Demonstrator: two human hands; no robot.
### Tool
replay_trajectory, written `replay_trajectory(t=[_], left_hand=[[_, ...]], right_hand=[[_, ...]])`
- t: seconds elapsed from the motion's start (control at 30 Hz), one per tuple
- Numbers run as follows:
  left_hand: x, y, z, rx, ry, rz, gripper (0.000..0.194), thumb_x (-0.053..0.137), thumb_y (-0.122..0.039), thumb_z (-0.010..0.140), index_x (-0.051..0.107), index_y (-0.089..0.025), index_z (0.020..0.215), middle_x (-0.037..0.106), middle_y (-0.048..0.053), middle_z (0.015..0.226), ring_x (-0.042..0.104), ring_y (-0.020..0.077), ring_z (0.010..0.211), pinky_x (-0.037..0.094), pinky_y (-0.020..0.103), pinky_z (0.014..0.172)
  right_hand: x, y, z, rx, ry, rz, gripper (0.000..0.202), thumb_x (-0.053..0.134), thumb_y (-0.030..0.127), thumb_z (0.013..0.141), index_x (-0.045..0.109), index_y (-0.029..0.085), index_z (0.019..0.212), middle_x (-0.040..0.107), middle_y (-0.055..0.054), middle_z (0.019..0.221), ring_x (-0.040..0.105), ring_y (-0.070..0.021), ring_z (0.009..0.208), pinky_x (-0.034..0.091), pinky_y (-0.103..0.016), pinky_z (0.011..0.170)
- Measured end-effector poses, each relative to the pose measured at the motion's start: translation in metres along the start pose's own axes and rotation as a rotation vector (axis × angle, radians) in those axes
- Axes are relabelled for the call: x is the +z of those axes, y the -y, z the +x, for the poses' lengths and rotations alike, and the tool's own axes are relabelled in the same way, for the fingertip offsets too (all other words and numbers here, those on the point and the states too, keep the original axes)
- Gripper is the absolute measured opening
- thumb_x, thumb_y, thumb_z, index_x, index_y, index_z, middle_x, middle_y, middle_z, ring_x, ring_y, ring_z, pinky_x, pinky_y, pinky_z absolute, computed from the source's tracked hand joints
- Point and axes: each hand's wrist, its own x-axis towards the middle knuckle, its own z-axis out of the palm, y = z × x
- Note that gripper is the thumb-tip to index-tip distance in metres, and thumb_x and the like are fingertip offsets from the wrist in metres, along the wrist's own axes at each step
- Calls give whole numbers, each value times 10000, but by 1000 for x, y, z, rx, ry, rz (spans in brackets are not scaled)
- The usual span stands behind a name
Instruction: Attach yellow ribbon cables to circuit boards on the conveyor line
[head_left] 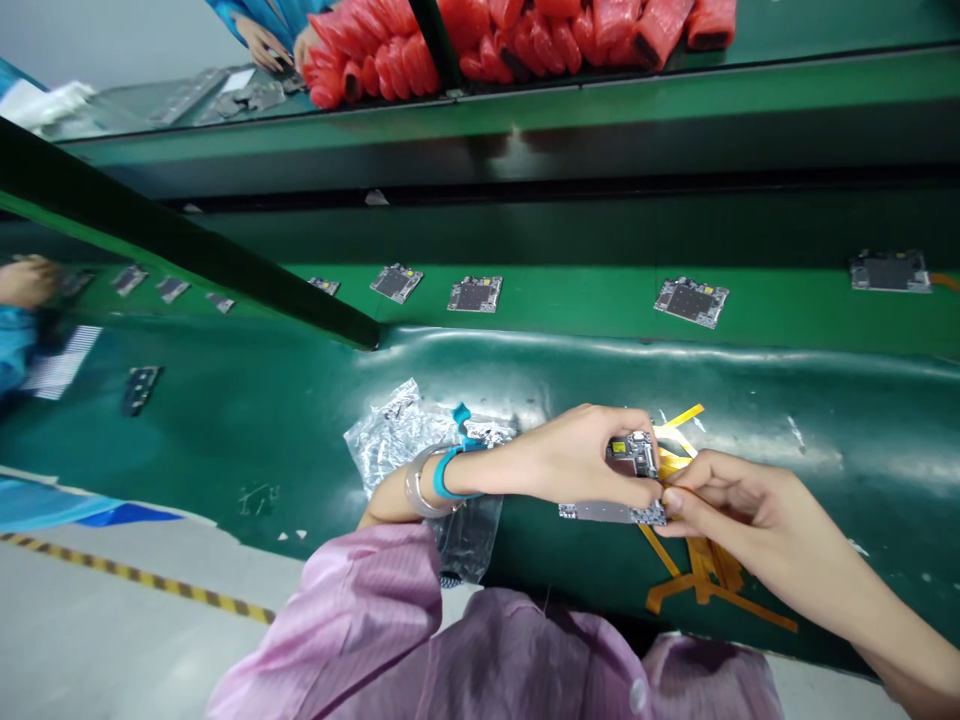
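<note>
head: left hand (592, 460) arches over circuit board (615, 510).

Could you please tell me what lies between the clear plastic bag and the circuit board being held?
The left hand, holding the board, and its wrist, with green bench surface beside them; the head view shows this.

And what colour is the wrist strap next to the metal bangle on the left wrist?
Teal blue; it shows best in the head view.
</note>
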Motion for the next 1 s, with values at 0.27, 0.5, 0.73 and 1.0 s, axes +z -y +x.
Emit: replay_trajectory(t=[0.27, 0.5, 0.73, 1.0], left_hand=[[-9, 6, 7, 83, -27, 49, 229, 640, -392, 916, 658, -190, 1023, 678, -10, 887, 532, 107, 707, 398, 238, 613], [-8, 7, 8, 119, -51, 164, 321, 534, -326, 992, 617, -208, 1279, 737, 26, 989, 641, 141, 771, 499, 281, 726], [-61, 25, 13, 230, -595, 299, 474, 583, -405, 1003, 526, -158, 1403, 588, 151, 1454, 590, 238, 1291, 493, 363, 1052], [-191, 98, 13, -272, -1186, 556, 343, 425, -222, 1055, 571, -97, 1339, 538, 219, 1445, 466, 318, 1407, 351, 531, 1184]], right_hand=[[-14, -13, -1, 23, -205, 71, 558, 557, 705, 944, 790, 208, 1045, 789, -117, 1038, 773, -294, 979, 651, -431, 879], [-24, -13, 18, -32, -139, -105, 438, 805, 551, 812, 779, 230, 1110, 806, -97, 1096, 782, -278, 931, 637, -424, 876], [-25, 21, 88, -201, -248, -80, 365, 861, 481, 730, 789, 175, 917, 809, -89, 863, 773, -245, 740, 652, -396, 757], [-66, 43, 200, -368, -595, -169, 268, 763, 417, 828, 711, 190, 961, 756, -191, 1127, 687, -383, 1170, 568, -559, 976]])
